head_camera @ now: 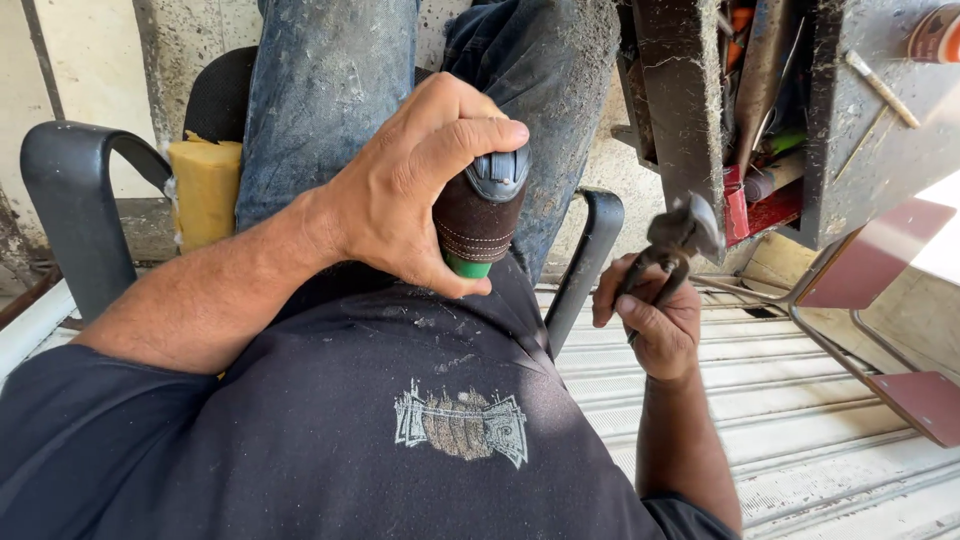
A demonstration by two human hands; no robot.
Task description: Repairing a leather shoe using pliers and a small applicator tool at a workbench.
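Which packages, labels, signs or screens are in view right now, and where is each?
Red packet: in the dusty metal toolbox, upper right; flat, red, partly hidden.
Tape roll: top right corner on the toolbox; round, orange and white label.
Shirt print: on the dark shirt, centre bottom; grey and brown graphic.
No signs or screens.

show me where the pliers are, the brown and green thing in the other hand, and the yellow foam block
pliers (672, 243), head view, on the dark metal jaws above the right hand.
brown and green thing (478, 222), head view, on its brown stitched middle band.
yellow foam block (206, 190), head view, on its front face.
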